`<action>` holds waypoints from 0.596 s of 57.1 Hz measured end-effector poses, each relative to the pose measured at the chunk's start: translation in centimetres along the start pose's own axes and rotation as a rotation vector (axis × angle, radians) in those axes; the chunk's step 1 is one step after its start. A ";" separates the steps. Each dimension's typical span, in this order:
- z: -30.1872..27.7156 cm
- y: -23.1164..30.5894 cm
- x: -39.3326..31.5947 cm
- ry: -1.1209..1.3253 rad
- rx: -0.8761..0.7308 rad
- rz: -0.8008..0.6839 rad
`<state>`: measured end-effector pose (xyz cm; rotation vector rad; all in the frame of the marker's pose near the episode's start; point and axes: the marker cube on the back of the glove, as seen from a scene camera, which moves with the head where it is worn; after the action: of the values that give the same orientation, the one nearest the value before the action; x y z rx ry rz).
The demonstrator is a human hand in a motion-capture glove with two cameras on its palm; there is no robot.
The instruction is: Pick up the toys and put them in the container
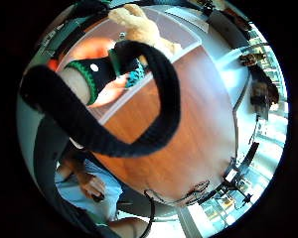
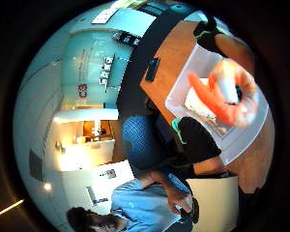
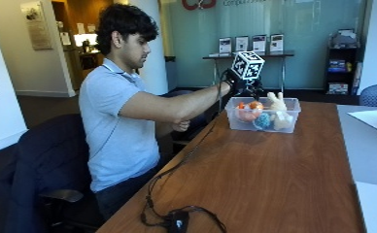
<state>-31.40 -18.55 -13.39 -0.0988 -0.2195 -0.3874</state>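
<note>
So the person in the light blue polo shirt (image 3: 114, 126) sits at the long reddish-brown wooden desk (image 3: 266, 179), right arm stretched out over the clear rectangular plastic container (image 3: 264, 115) that stands on the desk toward its far end. The black-gloved right hand (image 3: 239, 83) is right above the container's near-left corner, at rim height or just over it.

Inside the container there's a cream-coloured plush rabbit with upright ears (image 3: 278, 110), a small teal knitted toy (image 3: 262, 121) next to it, and an orange soft toy with long floppy limbs (image 3: 247, 111) on the left side, directly under the hand. The thumb-side palm view shows that orange toy (image 2: 225, 99) very close to the palm, over the container's (image 2: 183, 84) white-looking floor — it fills a good chunk of that view (close, but that alone doesn't prove it's held). Honestly I can't tell whether the fingers are spread or pinching the orange toy; none of the views shows them clearly.

The little-finger-side view looks past a black strap at the rabbit (image 1: 139, 27), the teal toy (image 1: 135, 77) and the desk top (image 1: 188, 134).

The bare left hand (image 3: 180, 125) is curled up near the person's chest, at the desk edge. A black cable with a small black box (image 3: 178, 221) lies on the near end of the desk — well apart from the container.
</note>
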 end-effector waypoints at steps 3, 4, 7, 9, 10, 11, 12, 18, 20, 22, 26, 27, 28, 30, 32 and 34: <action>0.0 1.0 0.9 -0.004 0.023 0.002; 0.0 1.3 1.3 -0.004 0.030 0.002; 0.1 2.4 2.5 0.017 0.051 0.014; 0.2 3.3 3.7 0.045 0.072 0.031; 0.2 3.8 4.4 0.060 0.083 0.040; 0.2 4.3 5.2 0.074 0.093 0.049; 0.3 4.8 5.9 0.088 0.099 0.059; 1.3 7.5 10.8 0.163 0.101 0.147; 2.0 8.4 12.8 0.188 0.086 0.186; 2.9 9.3 15.0 0.213 0.067 0.225; 4.8 10.7 18.6 0.232 0.055 0.288; 5.1 11.0 19.5 0.226 0.061 0.302; 5.4 11.4 20.3 0.218 0.070 0.314; 5.9 12.1 22.0 0.204 0.091 0.340; 6.6 12.9 23.6 0.206 0.107 0.362; 7.0 13.6 25.1 0.220 0.123 0.377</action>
<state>-4.83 -14.18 -1.48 0.0245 -0.0044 -0.0075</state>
